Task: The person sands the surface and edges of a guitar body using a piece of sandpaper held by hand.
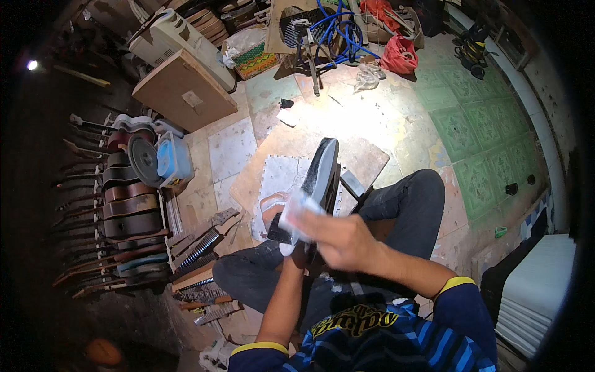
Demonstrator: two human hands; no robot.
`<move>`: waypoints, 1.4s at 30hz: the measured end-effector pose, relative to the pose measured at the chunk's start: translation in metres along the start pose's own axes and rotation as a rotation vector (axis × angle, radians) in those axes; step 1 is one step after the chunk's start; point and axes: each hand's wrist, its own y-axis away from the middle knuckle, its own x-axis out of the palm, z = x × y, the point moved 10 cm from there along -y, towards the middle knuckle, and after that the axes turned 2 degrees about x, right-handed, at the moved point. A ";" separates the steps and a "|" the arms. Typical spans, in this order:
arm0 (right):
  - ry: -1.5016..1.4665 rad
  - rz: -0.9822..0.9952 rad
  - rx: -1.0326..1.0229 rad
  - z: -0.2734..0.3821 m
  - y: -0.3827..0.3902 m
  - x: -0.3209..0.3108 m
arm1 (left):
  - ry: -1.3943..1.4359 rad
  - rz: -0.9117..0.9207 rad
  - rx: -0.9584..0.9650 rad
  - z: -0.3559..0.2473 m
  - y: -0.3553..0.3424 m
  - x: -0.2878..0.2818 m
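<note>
I sit cross-legged with a black guitar body [321, 166] held up edge-on above my lap, its side pale grey. My left hand [294, 253] grips its near end from below; most of the fingers are hidden behind it. A folded white pad [300, 214], like cloth or sandpaper, is pinched in my right hand [341, 239] and pressed against the guitar body's near part. That hand and pad are smeared by motion. Beneath lies a white perforated sheet [276, 177] on a brown board [251, 186].
Several guitar bodies [130, 208] hang in a rack at left, beside a blue-and-clear tub [173, 158]. Guitar necks [201, 248] lie near my left knee. A dark flat block [352, 183] rests by my right knee. Blue hose [347, 37] and a red bag [400, 56] are at the back.
</note>
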 end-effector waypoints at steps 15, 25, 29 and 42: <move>-0.035 -0.014 -0.062 0.022 0.007 0.001 | -0.036 -0.036 0.017 -0.008 -0.001 -0.004; -0.133 -0.178 0.039 0.005 0.002 -0.008 | -0.092 -0.106 0.056 -0.020 0.004 -0.013; -0.221 -0.075 -0.039 0.036 0.006 0.002 | -0.135 -0.151 0.078 -0.027 0.004 -0.015; 0.278 -0.326 0.322 -0.195 -0.002 0.000 | -0.392 -0.341 0.169 -0.058 0.000 -0.039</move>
